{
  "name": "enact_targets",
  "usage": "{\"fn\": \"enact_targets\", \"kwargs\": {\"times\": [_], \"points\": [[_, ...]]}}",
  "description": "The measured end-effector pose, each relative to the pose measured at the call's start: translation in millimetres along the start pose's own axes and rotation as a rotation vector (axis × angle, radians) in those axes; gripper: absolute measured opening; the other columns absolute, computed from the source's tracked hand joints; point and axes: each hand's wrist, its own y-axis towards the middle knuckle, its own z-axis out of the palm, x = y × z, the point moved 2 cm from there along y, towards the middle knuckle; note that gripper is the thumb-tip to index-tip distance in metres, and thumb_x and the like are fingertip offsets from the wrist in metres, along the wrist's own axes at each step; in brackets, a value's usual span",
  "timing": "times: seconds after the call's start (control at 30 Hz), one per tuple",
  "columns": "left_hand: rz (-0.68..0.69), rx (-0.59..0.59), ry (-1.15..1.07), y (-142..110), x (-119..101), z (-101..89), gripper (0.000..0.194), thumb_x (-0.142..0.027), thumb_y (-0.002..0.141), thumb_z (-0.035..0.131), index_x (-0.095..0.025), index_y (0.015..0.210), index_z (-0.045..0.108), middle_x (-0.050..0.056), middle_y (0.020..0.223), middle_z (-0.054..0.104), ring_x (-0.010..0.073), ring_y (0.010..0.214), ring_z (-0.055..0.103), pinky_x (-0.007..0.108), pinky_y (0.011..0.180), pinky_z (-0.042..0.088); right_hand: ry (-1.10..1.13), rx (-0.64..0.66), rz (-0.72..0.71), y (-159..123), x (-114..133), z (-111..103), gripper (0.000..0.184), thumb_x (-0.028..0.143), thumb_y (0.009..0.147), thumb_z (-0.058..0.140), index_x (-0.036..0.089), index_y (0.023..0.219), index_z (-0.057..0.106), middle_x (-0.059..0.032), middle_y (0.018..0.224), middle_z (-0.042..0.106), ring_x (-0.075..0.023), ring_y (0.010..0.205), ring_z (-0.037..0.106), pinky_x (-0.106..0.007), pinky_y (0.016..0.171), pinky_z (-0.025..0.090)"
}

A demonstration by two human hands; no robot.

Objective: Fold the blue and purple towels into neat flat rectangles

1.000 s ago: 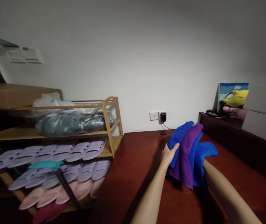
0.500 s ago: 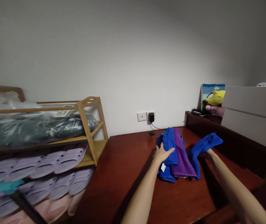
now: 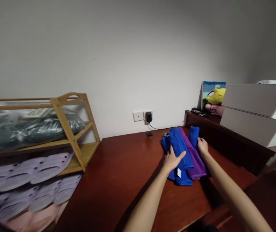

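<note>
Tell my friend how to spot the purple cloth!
Find the red-brown table by the pale wall. On its right part, look between the person's left hand and right hand. The purple cloth lies there between blue cloths, the only purple one.

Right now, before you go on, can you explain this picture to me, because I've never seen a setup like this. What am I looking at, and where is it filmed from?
There's no machine here: these are a person's bare hands, seen by a camera worn on their head, looking forward and down. On the reddish-brown tabletop lie a folded blue cloth with a white tag and, beside it, a purple cloth. The left hand rests on the folded blue cloth, thumb spread. The right hand holds another blue piece by its edge; whether that is a separate cloth, I can't tell. To the left stands a wooden rack with lilac slippers; to the right, white boxes.
</note>
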Motion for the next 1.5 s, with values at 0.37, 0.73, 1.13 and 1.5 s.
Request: {"fn": "enact_targets", "kwargs": {"times": [0.37, 0.73, 1.13, 1.5], "points": [[0.218, 0.073, 0.295, 13.3, -8.2, 36.7, 0.105, -0.068, 0.062, 0.064, -0.042, 0.146, 0.005, 0.0, 0.155, -0.014, 0.0453, 0.138, 0.01, 0.062, 0.104, 0.023, -0.162, 0.406, -0.397, 2.5, -9.3, -0.5, 0.09, 0.052, 0.067, 0.068, 0.02, 0.144, 0.032, -0.0112, 0.133, 0.051, -0.0258, 0.121, 0.049, -0.041, 0.104, 0.034], [0.169, -0.035, 0.357, 114.6, -33.0, 89.4, 0.104, -0.069, 0.067, 0.057, -0.038, 0.146, -0.003, 0.01, 0.156, -0.001, 0.0441, 0.138, 0.008, 0.068, 0.099, 0.023, -0.367, 0.034, -0.467, -0.3, -13.7, -94.7, 0.066, 0.028, 0.069, 0.063, 0.032, 0.133, 0.048, -0.0026, 0.114, 0.063, -0.0248, 0.103, 0.059, -0.035, 0.091, 0.043], [0.21, 0.168, 0.143, 153.1, -36.6, 76.9, 0.112, -0.063, 0.061, 0.068, -0.037, 0.146, -0.001, 0.01, 0.155, -0.014, 0.0358, 0.141, -0.002, 0.066, 0.104, 0.012, -1.099, 0.102, -0.483, -30.5, -77.1, -24.4, 0.061, 0.028, 0.09, 0.031, 0.02, 0.149, 0.018, -0.0171, 0.112, 0.054, -0.0302, 0.099, 0.054, -0.033, 0.062, 0.049], [0.206, 0.361, 0.371, -28.8, 47.6, -50.8, 0.092, -0.057, 0.075, 0.056, -0.034, 0.148, 0.005, 0.006, 0.155, -0.005, 0.0242, 0.142, -0.004, 0.054, 0.111, 0.004, -1.061, 0.049, -0.299, -39.0, -47.8, -68.5, 0.052, 0.017, 0.088, 0.034, 0.021, 0.139, 0.039, -0.0173, 0.11, 0.053, -0.0282, 0.093, 0.058, -0.038, 0.071, 0.048]]}}
